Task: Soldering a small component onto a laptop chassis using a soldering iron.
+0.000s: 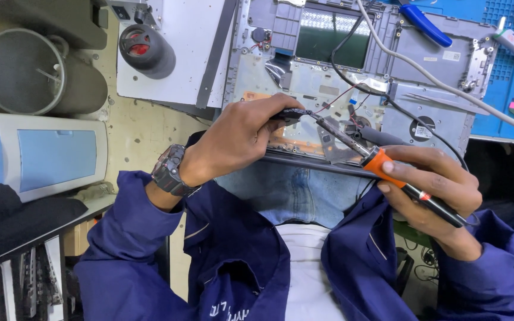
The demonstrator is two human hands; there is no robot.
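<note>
My left hand [239, 138] pinches a small black part [291, 115] with thin red and black wires over the open grey laptop chassis [304, 77]. My right hand [432, 190] grips a soldering iron [388, 169] with an orange collar and black handle. Its metal tip touches the small black part. A black watch [171, 169] sits on my left wrist. Both arms wear dark blue sleeves.
A white cable [435, 80] and a black cable [340, 65] cross the chassis. Blue-handled pliers [426, 27] lie at the top right on a blue mat [507, 89]. A grey cylinder [28, 71], a white and blue device [43, 154] and a black knob [144, 50] stand at the left.
</note>
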